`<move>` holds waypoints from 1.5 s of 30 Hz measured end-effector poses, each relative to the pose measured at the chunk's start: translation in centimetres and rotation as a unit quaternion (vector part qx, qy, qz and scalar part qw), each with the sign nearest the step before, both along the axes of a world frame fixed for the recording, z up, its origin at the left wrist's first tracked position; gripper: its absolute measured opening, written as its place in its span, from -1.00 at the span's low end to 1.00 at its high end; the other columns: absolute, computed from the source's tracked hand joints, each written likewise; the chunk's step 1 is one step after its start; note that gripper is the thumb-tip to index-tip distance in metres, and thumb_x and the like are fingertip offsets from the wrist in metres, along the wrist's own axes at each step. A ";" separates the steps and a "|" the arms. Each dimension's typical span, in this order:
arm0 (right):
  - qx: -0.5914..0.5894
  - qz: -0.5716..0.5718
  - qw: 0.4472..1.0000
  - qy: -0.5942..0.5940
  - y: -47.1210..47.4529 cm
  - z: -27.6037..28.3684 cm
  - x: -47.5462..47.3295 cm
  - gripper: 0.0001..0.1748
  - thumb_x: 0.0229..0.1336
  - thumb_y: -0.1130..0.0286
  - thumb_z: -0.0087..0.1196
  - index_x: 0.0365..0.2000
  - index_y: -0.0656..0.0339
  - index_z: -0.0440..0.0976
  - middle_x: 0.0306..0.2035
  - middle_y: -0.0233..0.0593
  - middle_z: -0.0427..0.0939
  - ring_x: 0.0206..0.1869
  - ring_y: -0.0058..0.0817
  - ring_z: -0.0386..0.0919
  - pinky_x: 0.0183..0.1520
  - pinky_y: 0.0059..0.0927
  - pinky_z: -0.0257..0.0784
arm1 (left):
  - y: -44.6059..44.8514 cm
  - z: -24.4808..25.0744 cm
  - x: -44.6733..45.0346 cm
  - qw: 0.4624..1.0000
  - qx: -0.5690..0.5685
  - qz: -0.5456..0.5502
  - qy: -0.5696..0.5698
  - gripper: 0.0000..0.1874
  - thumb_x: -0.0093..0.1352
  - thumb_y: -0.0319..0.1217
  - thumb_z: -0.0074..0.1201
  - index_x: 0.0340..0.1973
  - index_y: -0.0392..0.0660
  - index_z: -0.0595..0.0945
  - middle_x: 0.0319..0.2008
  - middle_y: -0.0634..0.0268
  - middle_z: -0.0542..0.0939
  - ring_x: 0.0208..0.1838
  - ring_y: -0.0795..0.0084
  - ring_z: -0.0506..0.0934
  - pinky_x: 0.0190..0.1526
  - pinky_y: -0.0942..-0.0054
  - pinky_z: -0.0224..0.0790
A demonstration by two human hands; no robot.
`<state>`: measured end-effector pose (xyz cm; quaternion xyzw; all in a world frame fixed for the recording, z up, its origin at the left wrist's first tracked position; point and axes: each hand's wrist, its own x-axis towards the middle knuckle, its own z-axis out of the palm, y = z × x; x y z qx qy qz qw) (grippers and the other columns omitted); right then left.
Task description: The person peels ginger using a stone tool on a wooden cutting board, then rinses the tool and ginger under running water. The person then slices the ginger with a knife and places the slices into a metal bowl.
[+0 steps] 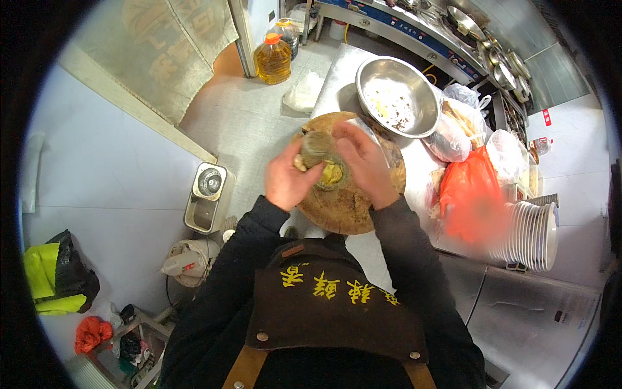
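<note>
Over a round wooden chopping block [340,212], my left hand [290,177] holds a blurred greenish-brown roundish object [318,146], perhaps a jar or its lid. My right hand [362,163] is close on its right, fingers bent and blurred; whether it touches the object cannot be told. Just below, between the hands, a clear container with yellow-green contents [331,174] is partly covered by my left fingers. A flat, pale, shiny item [376,133], perhaps a cleaver blade, lies on the block behind my right hand.
A steel bowl [362,90] with white, yellow and dark bits stands on the steel table [335,73]. To the right are a red plastic bag [469,185], filled clear bags [449,141] and stacked plates [546,238]. An oil jug [273,61] is on the floor; a stove [408,31] stands beyond.
</note>
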<state>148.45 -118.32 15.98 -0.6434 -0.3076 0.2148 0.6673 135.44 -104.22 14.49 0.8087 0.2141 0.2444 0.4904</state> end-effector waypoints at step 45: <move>-0.406 0.250 0.772 -0.419 2.8 -10.2 4.8 -0.72 0.10 0.34 0.35 -0.23 0.28 0.61 -0.33 0.08 0.67 -0.15 0.07 0.68 -0.06 0.07 0.57 | 0.9 -4.2 -6.8 0.973 -0.229 0.039 0.011 -0.55 0.30 -0.44 0.47 0.08 -0.25 0.70 -0.11 0.25 0.81 -0.08 0.57 0.71 0.00 0.43 0.61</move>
